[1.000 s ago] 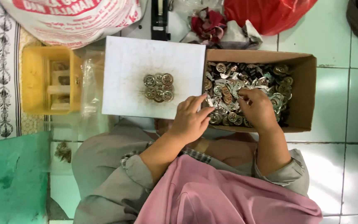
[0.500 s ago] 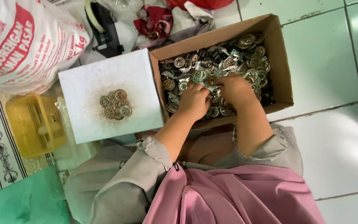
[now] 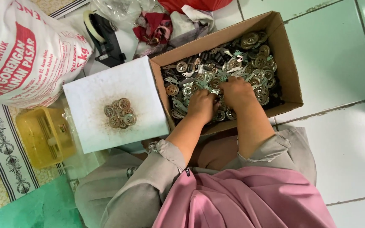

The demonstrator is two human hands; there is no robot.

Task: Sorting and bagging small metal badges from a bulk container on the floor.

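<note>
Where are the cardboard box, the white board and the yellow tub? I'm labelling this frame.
cardboard box (image 3: 290, 67): head view, on its right wall.
white board (image 3: 102, 88): head view, on a bare upper part.
yellow tub (image 3: 30, 143): head view, on its left side.

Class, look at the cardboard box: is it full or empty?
Fairly full: the cardboard box holds a heap of round metal parts, with both hands in it.

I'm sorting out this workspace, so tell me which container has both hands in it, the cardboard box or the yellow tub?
The cardboard box: left hand and right hand both rest among its metal discs.
</note>
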